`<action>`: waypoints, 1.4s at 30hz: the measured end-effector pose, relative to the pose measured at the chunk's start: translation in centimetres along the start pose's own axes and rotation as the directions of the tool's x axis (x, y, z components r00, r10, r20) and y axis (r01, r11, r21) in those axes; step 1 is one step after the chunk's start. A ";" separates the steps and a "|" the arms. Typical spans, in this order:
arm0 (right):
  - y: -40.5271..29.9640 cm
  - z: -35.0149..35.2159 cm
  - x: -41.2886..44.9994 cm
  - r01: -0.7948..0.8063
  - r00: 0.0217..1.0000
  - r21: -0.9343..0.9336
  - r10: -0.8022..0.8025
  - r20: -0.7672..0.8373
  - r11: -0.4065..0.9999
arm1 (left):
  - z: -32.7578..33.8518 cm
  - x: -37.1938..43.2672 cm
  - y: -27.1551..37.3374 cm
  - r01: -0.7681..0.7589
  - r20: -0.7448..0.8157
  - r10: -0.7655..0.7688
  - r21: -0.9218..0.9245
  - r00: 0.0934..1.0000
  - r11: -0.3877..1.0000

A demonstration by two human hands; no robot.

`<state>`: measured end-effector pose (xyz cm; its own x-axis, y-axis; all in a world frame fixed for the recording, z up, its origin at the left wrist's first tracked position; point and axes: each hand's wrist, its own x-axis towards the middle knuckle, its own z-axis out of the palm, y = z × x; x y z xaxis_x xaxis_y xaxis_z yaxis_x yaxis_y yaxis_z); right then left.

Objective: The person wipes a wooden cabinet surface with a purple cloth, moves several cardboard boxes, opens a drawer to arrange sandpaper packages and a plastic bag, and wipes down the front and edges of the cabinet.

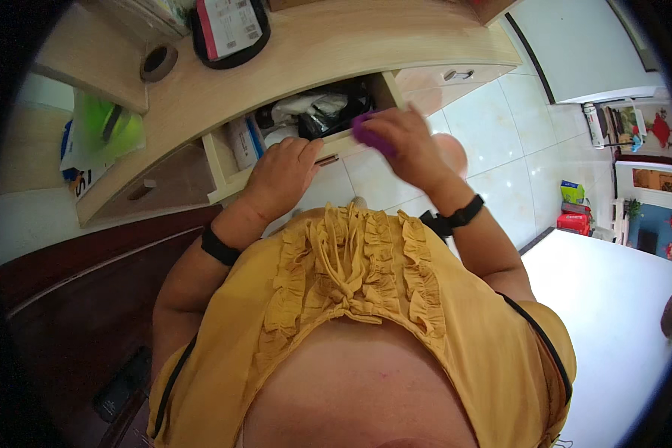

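An open drawer (222, 168) of a pale wooden desk is pulled out in front of me. My left hand (283, 173) lies over the top edge of the drawer front (336, 144), its fingers curled onto the rim. Between the fingers and palm of my right hand (404, 143) is a purple cloth (369, 133), blurred by motion, at the drawer's right front corner. Inside the drawer are a clear plastic bag (319, 105), black items (316, 124) and a blue-and-white box (243, 144). What lies deeper is hidden under the desktop.
A brown tape roll (159, 63) and a black tray (261, 39) with a printed paper stand on the desktop (336, 45). A shut drawer (442, 83) is to the right. At left are a green bag (106, 123) and a dark wooden surface (106, 280); pale floor tiles (481, 140) extend right.
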<state>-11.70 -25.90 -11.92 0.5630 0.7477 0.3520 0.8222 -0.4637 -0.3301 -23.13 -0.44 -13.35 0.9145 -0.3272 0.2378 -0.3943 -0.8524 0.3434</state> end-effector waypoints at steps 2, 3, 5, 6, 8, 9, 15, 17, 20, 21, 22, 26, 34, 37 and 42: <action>1.1 -1.8 -1.2 -0.072 0.997 -0.105 0.070 -0.018 0.992 | -0.7 -1.0 -0.8 0.179 0.173 -0.163 -0.080 0.971 0.981; 1.3 -2.3 -1.7 -0.088 0.996 -0.141 0.088 -0.004 0.986 | -1.1 -1.5 -1.1 0.184 0.177 -0.166 -0.093 0.970 0.979; 0.8 -2.8 -1.6 -0.104 0.993 -0.153 0.112 0.045 0.983 | -2.0 -2.4 -1.7 0.204 0.199 -0.181 -0.102 0.963 0.974; 0.3 -2.9 -1.4 -0.113 0.989 -0.161 0.127 0.078 0.981 | -2.2 -2.9 -1.8 0.214 0.200 -0.189 -0.110 0.961 0.971; -0.3 -3.4 -1.3 -0.118 0.983 -0.164 0.138 0.122 0.979 | -2.4 -3.5 -1.8 0.171 0.214 -0.139 -0.141 0.967 0.975; -0.6 -3.5 -1.4 -0.131 0.977 -0.166 0.156 0.148 0.977 | -2.5 -3.8 -1.8 0.178 0.217 -0.144 -0.145 0.966 0.973; -1.2 -3.6 -3.1 -0.125 0.985 -0.128 0.139 0.103 0.984 | -4.0 -6.4 -2.3 0.205 0.390 -0.159 -0.079 0.907 0.976; -1.5 -3.6 -3.5 -0.128 0.986 -0.105 0.137 0.092 0.986 | -3.6 -8.5 -3.6 0.191 0.202 -0.160 -0.142 0.966 0.971; -1.3 -3.7 -2.9 -0.102 0.991 -0.063 0.107 0.079 0.993 | -3.3 -10.1 -3.1 0.322 -0.174 -0.325 -0.045 0.929 0.946; -1.3 -3.9 -2.8 -0.106 0.989 -0.058 0.111 0.099 0.993 | -3.0 -10.3 -2.7 0.408 -0.374 -0.367 0.033 0.851 0.912; -1.2 -4.1 -2.2 -0.063 0.992 -0.076 0.071 0.103 0.995 | -2.4 -10.7 -2.5 0.500 -0.351 -0.504 -0.111 0.789 0.859; -1.1 -4.0 -1.2 -0.068 0.981 -0.037 0.074 0.179 0.997 | 0.1 -11.1 -2.2 0.523 0.031 -0.893 -0.819 0.448 0.235; -1.4 -4.5 0.4 0.097 0.941 -0.121 -0.051 0.334 0.988 | -0.5 -10.8 -1.8 0.619 -0.054 -0.852 -0.663 0.522 0.421; -2.1 -4.3 1.9 0.038 0.868 -0.115 0.024 0.496 0.993 | -0.7 -10.9 -1.9 0.481 -0.030 -0.825 -0.800 0.565 0.358; -5.3 -2.6 4.8 -0.016 0.770 -0.002 0.014 0.638 1.000 | -1.5 -11.7 -2.2 0.380 0.086 -0.758 -0.898 0.647 0.223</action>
<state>-13.11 -21.08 -6.18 0.3916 0.8725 -0.2921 0.8132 -0.4767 -0.3338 -33.14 5.89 -15.49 0.8980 0.3995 -0.1842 0.1786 0.0515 0.9826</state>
